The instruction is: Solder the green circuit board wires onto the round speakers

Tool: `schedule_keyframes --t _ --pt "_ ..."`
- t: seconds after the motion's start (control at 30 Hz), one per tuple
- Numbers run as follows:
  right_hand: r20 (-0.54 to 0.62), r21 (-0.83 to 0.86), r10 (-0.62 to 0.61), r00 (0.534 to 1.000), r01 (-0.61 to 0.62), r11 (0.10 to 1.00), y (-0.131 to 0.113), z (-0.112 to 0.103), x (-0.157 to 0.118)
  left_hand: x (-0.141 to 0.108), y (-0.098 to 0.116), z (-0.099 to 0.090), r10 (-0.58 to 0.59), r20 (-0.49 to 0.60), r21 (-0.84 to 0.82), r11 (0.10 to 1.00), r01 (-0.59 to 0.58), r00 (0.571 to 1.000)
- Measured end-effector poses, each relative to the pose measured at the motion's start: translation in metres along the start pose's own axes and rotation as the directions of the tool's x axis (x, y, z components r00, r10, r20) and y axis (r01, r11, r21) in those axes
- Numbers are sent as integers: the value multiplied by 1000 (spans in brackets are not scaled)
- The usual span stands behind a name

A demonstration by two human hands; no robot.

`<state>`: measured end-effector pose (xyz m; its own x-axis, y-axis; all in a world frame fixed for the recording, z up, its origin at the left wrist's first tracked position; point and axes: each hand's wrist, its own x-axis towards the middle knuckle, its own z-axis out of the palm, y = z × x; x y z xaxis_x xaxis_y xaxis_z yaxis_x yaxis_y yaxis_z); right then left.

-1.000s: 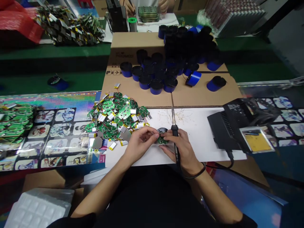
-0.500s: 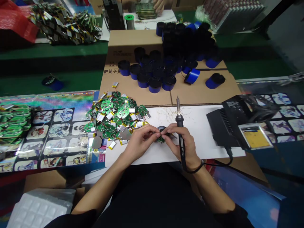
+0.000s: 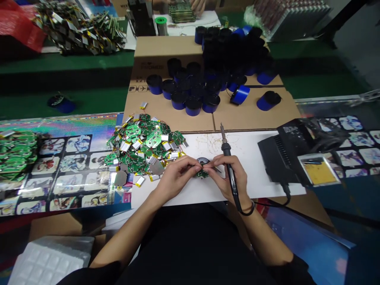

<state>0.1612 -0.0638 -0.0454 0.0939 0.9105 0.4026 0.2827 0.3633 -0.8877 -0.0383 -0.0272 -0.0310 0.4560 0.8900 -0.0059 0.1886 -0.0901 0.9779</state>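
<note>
My left hand (image 3: 180, 174) is pinched closed at the near edge of a small round green circuit board (image 3: 202, 174) with a dark round part behind it. What its fingertips hold is too small to make out. My right hand (image 3: 230, 176) holds a soldering iron (image 3: 232, 180) between fingers and palm, its tip pointing up and away from me. The thumb and forefinger of that hand are pinched together over the board, close to my left fingertips. Left of my hands lies a heap of green circuit boards with silver batteries (image 3: 148, 144).
Blue and black round cups (image 3: 192, 105) crowd the cardboard (image 3: 237, 114) ahead. A black soldering station (image 3: 280, 158) with a yellow sponge tray (image 3: 319, 170) stands at right. More green boards (image 3: 18, 154) lie far left. Across the bench, another person's hand (image 3: 198, 6) is beside stacked boards (image 3: 181, 12).
My right hand has shifted slightly right, its fingertips drawing a little away from the left ones. The soldering iron has tilted a little. My left hand is nearly still.
</note>
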Motion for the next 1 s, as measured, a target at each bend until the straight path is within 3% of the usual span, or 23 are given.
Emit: schedule_keyframes --t 0.13,0.33,0.6,0.8,1.0 --pt "36 23 0 999 -1 1000 -3 0 0 0 2 -1 33 -29 84 996 -30 999" --pt "70 -49 9 998 -6 999 -4 -1 -1 2 5 -2 216 -25 191 960 -207 976" --pt "128 -165 -75 989 95 982 -7 -4 -12 -1 6 -5 182 -62 172 970 -169 981" --pt "208 -363 -153 966 221 905 -10 -7 -23 5 2 -18 276 181 313 894 -321 944" --pt "232 -254 -73 970 133 958 -12 -15 -24 16 5 -26 223 326 369 864 -342 918"
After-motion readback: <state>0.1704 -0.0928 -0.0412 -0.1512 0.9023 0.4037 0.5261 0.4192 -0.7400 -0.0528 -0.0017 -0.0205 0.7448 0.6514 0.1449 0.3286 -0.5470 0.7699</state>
